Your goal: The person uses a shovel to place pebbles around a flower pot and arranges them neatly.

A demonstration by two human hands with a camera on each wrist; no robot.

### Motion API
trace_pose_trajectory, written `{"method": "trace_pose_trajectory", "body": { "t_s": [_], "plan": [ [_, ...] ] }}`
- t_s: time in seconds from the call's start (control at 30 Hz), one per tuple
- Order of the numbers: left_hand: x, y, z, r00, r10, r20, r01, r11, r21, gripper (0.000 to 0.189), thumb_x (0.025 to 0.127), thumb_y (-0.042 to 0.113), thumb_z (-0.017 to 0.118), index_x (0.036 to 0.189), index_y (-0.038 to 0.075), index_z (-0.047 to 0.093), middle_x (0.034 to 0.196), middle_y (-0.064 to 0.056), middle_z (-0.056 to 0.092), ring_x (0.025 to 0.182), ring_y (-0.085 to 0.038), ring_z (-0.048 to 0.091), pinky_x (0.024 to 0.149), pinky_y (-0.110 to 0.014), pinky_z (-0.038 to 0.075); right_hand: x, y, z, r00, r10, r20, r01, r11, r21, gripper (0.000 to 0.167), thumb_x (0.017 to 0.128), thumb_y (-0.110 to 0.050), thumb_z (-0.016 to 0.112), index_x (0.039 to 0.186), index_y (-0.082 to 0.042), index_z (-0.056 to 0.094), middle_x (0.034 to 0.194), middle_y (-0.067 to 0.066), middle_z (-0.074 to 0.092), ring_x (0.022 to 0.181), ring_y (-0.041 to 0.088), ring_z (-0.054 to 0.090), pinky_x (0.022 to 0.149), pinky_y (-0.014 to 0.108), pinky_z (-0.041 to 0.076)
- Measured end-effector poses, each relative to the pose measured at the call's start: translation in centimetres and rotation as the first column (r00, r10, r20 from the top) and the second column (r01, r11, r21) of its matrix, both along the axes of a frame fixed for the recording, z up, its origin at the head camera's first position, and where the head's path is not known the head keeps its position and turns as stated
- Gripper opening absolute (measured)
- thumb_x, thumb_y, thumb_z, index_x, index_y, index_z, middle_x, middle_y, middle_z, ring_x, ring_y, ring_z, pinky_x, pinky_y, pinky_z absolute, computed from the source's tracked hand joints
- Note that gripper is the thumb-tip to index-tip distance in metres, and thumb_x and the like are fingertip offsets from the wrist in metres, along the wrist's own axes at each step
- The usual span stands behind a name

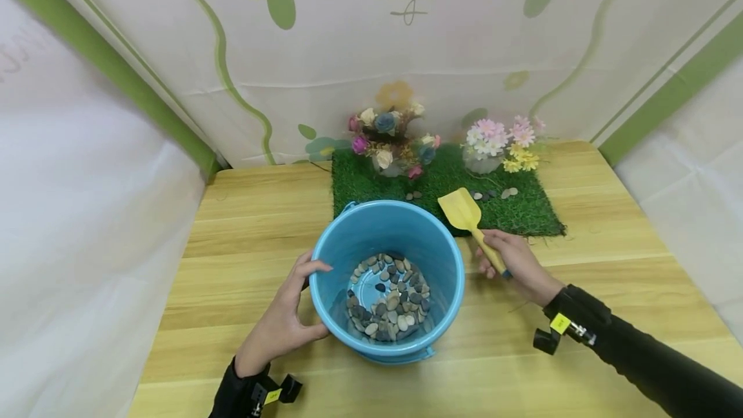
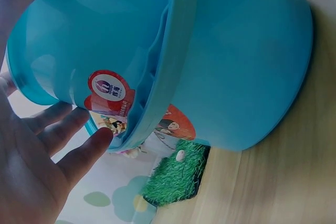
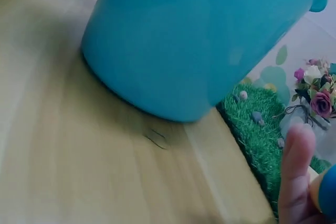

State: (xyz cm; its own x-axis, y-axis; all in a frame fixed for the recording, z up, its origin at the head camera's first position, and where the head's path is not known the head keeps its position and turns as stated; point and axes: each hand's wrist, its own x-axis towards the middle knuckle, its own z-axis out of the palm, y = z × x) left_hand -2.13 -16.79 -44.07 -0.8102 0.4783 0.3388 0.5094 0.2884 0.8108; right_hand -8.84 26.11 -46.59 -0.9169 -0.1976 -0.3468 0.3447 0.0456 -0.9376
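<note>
A blue bucket (image 1: 386,211) stands upright on the wooden table, with grey, tan and white pebbles (image 1: 393,302) spread over its bottom. My left hand (image 1: 284,315) holds its left rim, one finger reaching over the edge; in the left wrist view the fingers (image 2: 86,153) lie along the rim. To the right of the bucket, my right hand (image 1: 513,263) grips a small yellow toy shovel (image 1: 461,210) by its handle. The shovel's blade points away and to the left, over the front edge of the grass mat, and carries nothing. A thumb and the blue handle end (image 3: 328,192) show in the right wrist view.
Behind the bucket lies a green artificial grass mat (image 1: 522,208) with several loose pebbles (image 1: 509,193) on it. Two vases of artificial flowers (image 1: 386,140) stand at its back. White printed curtains (image 1: 348,37) enclose the table's back and sides.
</note>
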Motion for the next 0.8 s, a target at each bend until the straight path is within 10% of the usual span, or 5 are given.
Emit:
{"method": "trace_pose_trajectory", "body": {
  "t_s": [0.37, 0.53, 0.63, 0.8],
  "plan": [
    [0.4, -0.2, -0.3, 1.000, 0.000, -0.008, 0.000, 1.000, 0.007, 0.077, 0.084, 0.033, 0.085, 0.143, 0.006, 0.043, 0.162, -0.010, 0.025, 0.138, -0.039, 0.039, 0.098, -0.049, 0.051, 1.9, -0.1, -2.3, 0.999, 0.045, 0.010, -0.043, 0.989, -0.144, 0.060, 0.113, -0.022, 0.034, 0.156, 0.011, 0.009, 0.125, 0.028, 0.056, 0.097, 0.027, 0.070, 0.083, 0.039, 0.059],
    [0.4, -0.2, -0.3, 1.000, 0.003, -0.018, -0.003, 1.000, 0.007, 0.080, 0.086, 0.041, 0.082, 0.143, 0.002, 0.042, 0.162, -0.009, 0.024, 0.138, -0.038, 0.039, 0.098, -0.048, 0.051, 2.8, 0.4, -1.7, 0.981, 0.154, -0.116, -0.141, 0.984, 0.107, 0.064, 0.112, -0.029, 0.038, 0.159, 0.006, 0.012, 0.140, 0.034, 0.049, 0.115, 0.040, 0.063, 0.098, 0.053, 0.049],
    [0.3, -0.2, -0.4, 0.999, 0.002, -0.033, -0.002, 1.000, 0.009, 0.081, 0.087, 0.045, 0.080, 0.144, 0.002, 0.042, 0.162, -0.010, 0.025, 0.138, -0.038, 0.039, 0.098, -0.049, 0.051, 3.4, 0.7, -1.2, 0.948, 0.248, -0.198, -0.169, 0.923, 0.345, 0.062, 0.112, -0.031, 0.041, 0.156, 0.008, 0.022, 0.146, 0.035, 0.042, 0.129, 0.048, 0.048, 0.105, 0.063, 0.038],
    [0.4, -0.2, -0.5, 1.000, -0.002, -0.028, 0.003, 1.000, 0.009, 0.083, 0.087, 0.046, 0.080, 0.145, 0.002, 0.042, 0.161, -0.009, 0.026, 0.138, -0.037, 0.039, 0.099, -0.048, 0.050, 4.5, 1.5, -0.5, 0.934, 0.304, -0.190, -0.189, 0.868, 0.460, 0.061, 0.111, -0.030, 0.043, 0.153, 0.011, 0.027, 0.124, 0.031, 0.059, 0.102, 0.038, 0.064, 0.091, 0.050, 0.053]
  ]
}}
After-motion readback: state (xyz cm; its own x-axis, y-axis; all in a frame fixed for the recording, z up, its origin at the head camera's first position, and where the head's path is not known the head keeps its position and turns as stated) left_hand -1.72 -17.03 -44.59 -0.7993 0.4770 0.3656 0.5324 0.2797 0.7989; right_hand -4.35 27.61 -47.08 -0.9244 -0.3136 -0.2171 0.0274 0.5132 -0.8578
